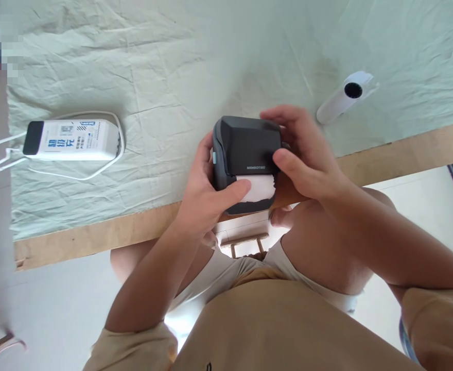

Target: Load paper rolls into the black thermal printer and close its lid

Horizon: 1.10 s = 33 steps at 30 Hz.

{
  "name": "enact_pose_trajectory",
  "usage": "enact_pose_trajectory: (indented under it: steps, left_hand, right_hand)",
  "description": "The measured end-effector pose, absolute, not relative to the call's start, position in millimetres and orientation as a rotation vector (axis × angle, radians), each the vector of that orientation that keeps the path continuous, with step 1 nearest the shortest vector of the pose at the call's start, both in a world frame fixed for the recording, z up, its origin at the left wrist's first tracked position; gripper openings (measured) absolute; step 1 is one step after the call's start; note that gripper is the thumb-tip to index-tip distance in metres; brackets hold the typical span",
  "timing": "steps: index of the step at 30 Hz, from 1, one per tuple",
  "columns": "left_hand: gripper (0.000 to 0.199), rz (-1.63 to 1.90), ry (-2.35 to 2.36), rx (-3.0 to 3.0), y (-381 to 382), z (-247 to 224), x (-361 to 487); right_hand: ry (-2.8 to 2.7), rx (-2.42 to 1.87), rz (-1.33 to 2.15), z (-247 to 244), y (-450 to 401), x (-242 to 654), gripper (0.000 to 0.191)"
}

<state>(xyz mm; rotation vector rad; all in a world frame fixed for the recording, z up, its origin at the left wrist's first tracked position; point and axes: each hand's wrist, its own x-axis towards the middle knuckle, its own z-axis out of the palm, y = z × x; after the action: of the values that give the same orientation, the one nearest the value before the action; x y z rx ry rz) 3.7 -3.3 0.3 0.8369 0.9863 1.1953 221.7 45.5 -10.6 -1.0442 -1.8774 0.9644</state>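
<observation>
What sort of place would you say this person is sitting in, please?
Probably an indoor workspace, perhaps at home: a wooden table is spread with a wrinkled pale green cloth, a white charger with cables lies on it, and a black printer is being held.

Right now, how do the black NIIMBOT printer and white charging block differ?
The NIIMBOT printer is black and broad; the charging block mostly white and narrower. The left hand and right hand hold the printer; the block lies on pale green cloth. The printer shows white paper; the block has a cable beside it. Both carry lettering.
</observation>
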Motion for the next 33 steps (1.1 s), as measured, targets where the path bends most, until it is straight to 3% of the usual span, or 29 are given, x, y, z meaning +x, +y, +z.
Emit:
enact_pose_trajectory:
  steps: [8, 18, 25, 31, 33]
  left_hand:
    - [0.04, 1.119, 0.973, 0.751, -3, 10, 8]
    - [0.055, 1.103, 0.984, 0.706, 1, 13, 10]
    - [0.039, 1.232, 1.048, 0.563, 3, 7, 18]
    - [0.028, 1.306, 1.086, 0.617, 2, 1, 14]
    - [0.029, 1.326, 1.105, 0.605, 3, 1, 15]
  right_hand:
    - [-1.88, -1.027, 1.154, -5, 47, 219, 0.064]
    - [-1.982, -1.017, 1.061, -6, 47, 220, 0.057]
    - [-2.016, -0.943, 0.78, -10, 49, 226, 0.047]
    - [-2.083, -1.015, 0.645, 0, 46, 239, 0.065]
    - [-2.052, -1.045, 0.538, 9, 44, 238, 0.057]
